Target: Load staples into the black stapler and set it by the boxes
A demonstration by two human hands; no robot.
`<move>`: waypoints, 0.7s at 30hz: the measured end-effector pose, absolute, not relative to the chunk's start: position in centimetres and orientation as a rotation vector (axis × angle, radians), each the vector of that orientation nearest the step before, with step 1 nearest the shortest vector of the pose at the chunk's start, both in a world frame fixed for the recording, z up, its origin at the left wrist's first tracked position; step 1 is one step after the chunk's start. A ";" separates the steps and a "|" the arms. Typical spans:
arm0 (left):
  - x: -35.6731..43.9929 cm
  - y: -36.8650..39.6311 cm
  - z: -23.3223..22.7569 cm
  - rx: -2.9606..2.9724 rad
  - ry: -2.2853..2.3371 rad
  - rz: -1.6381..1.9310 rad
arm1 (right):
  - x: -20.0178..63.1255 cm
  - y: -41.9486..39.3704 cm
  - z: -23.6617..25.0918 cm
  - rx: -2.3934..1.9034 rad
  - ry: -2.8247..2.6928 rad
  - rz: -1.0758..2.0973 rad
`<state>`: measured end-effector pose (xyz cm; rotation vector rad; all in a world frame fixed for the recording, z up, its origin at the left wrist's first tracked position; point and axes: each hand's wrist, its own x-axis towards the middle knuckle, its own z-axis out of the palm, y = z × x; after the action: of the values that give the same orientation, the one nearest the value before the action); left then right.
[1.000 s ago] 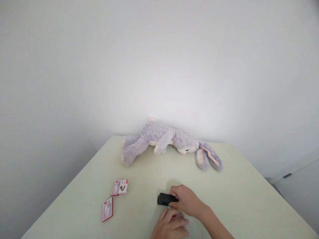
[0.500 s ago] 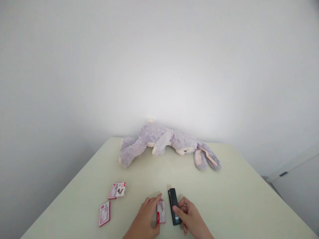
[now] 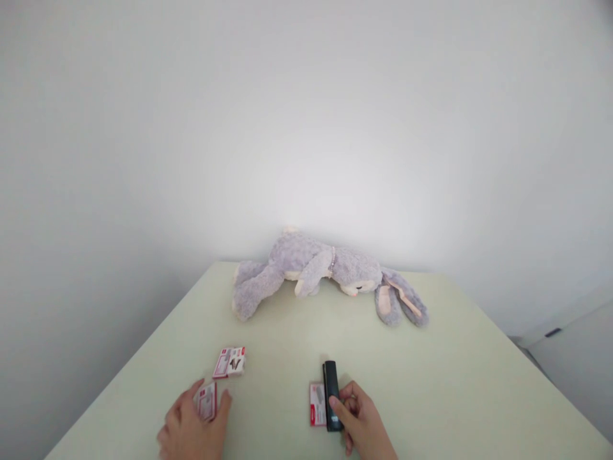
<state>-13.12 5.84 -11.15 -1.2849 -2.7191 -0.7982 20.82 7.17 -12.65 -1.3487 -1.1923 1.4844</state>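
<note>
My right hand [image 3: 361, 418] grips a black stapler [image 3: 331, 396], thumb on top and fingers curled at its right side. Against the stapler's left edge is a small red-and-white staple box [image 3: 317, 404], partly covered by it. At the lower left, my left hand [image 3: 196, 425] reaches around another flat red-and-white box [image 3: 207, 402]. Its thumb and fingers are spread to either side, and a gap shows between thumb and box. Just beyond that hand lie two more such boxes side by side, one with a pink-framed label [image 3: 222, 364] and one with a stapler picture [image 3: 236, 362].
A lilac plush rabbit [image 3: 301, 259] lies on its side along the back of the pale table [image 3: 278, 345], ears toward the right. Behind it rises a plain wall [image 3: 306, 128]. A white panel with a dark handle [image 3: 553, 333] stands beyond the right edge.
My left hand has left the box beside the stapler and moved left to the lower-left box. That first box and the stapler, apart before, now lie against each other.
</note>
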 end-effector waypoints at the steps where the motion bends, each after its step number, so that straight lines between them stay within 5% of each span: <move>1: -14.8 5.5 -11.4 -1.305 -2.755 -0.746 | 20.9 7.2 -12.8 -1.351 -1.196 1.487; 11: -13.5 3.7 -10.5 -2.538 -2.640 -0.604 | 20.8 7.3 -13.2 -1.344 -1.185 1.481; 21: -2.5 7.6 -6.2 -2.829 -2.236 -0.752 | 20.7 7.2 -13.3 -1.319 -1.174 1.455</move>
<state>-2.48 7.62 -6.20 -2.8294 -2.2363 -0.7515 20.70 7.21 -13.29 -1.3193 -1.1744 1.4554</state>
